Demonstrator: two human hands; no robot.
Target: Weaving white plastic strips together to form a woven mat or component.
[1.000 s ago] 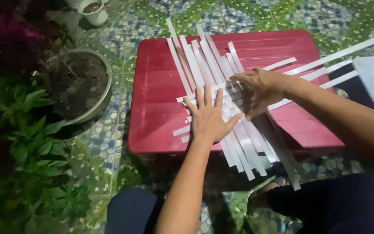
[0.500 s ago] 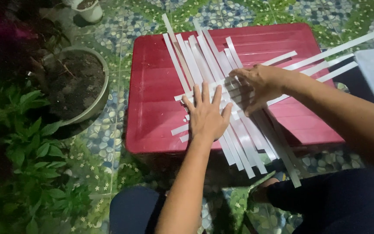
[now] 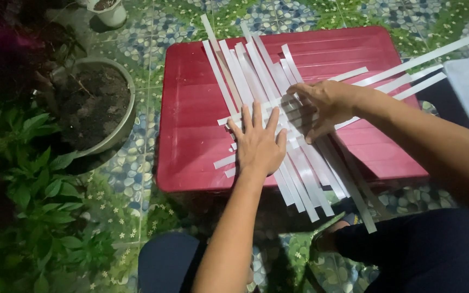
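**Two hands on interlaced white strips over a red surface**

Centre of frame: the left hand (image 3: 259,146) lies palm down, fingers spread, pressing flat on a lattice of white strips (image 3: 256,81) that cross one another on a red plastic tabletop (image 3: 191,119). Just to its right, the right hand (image 3: 327,103) rests on the crossing, fingers curled onto a horizontal strip; whether they pinch it cannot be told. Long strips overhang the near edge and run toward the upper right. At left, a soil-filled pot (image 3: 96,106) stands among green plants (image 3: 39,190).
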